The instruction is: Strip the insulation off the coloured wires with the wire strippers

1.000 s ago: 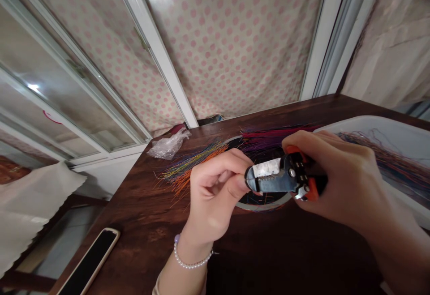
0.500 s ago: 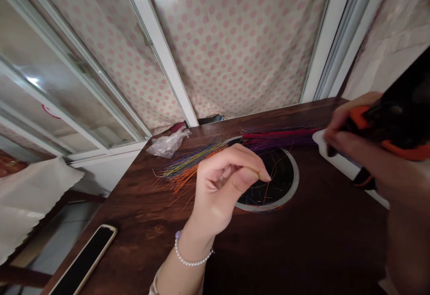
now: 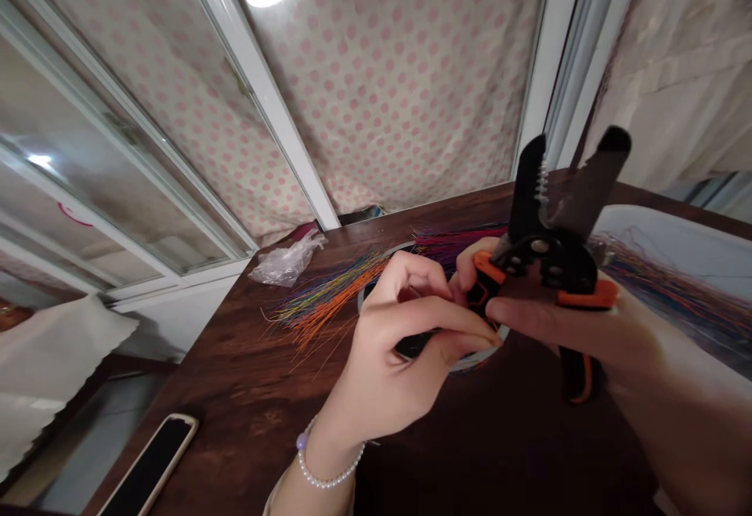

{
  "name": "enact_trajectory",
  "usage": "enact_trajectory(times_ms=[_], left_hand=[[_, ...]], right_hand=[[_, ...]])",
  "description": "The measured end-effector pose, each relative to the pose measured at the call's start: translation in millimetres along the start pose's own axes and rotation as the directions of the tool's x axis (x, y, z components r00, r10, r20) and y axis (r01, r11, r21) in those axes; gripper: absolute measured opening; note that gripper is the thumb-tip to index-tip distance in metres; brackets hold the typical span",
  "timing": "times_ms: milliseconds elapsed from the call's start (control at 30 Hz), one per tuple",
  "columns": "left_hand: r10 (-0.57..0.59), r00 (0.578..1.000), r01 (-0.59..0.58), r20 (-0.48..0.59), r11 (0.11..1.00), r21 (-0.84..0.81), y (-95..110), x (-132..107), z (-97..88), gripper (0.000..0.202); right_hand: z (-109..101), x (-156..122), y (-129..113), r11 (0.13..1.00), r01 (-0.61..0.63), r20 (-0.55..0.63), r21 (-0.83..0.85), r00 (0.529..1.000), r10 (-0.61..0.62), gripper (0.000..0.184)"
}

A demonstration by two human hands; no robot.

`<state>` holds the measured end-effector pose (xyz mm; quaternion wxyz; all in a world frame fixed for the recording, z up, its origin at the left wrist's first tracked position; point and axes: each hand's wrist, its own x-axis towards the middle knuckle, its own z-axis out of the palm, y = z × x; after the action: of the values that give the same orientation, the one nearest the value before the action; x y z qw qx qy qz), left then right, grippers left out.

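Round desk hole (image 3: 470, 364) mostly hidden behind left hand (image 3: 399, 367), white tub (image 3: 663, 238) cut off by right edge

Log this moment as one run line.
right hand: open orange-handled wire strippers | left hand: beside them | coloured wire bundles: behind

Passage for a hand along the dark wood tabletop (image 3: 247, 422) at lower centre — between the smartphone (image 3: 150, 465) and the left hand (image 3: 399, 367). In the way higher up: fanned coloured wires (image 3: 329, 301) and a crumpled plastic bag (image 3: 286, 261). At right — a wire stripper (image 3: 546, 218) upright in the right hand (image 3: 587, 328), a white plastic tub (image 3: 663, 242) behind.
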<state>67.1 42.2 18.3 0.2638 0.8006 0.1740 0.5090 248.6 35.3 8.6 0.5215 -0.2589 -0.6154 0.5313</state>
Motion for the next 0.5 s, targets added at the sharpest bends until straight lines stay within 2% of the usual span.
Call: enact_trajectory(times_ms=[200, 367, 500], left_hand=[[-0.006, 1.000, 0.002, 0.031, 0.990, 0.142, -0.5, -0.6, 0.7, 0.011], [-0.009, 0.998, -0.001, 0.059, 0.986, 0.166, -1.8, 0.7, -0.4, 0.016], [0.017, 0.999, -0.024, 0.041, 0.985, 0.172, -1.0, 2.1, 1.1, 0.016]], right_hand=[[-10.7, 0.2, -2.3, 0.989, 0.001, -0.033, -0.148, 0.999, -0.006, 0.013], [-4.7, -4.2, -10.9, 0.964, 0.024, -0.103, -0.263, 0.993, -0.053, 0.006], [-2.0, -3.7, -8.9, 0.964, 0.049, -0.184, -0.260, 0.978, -0.099, 0.015]])
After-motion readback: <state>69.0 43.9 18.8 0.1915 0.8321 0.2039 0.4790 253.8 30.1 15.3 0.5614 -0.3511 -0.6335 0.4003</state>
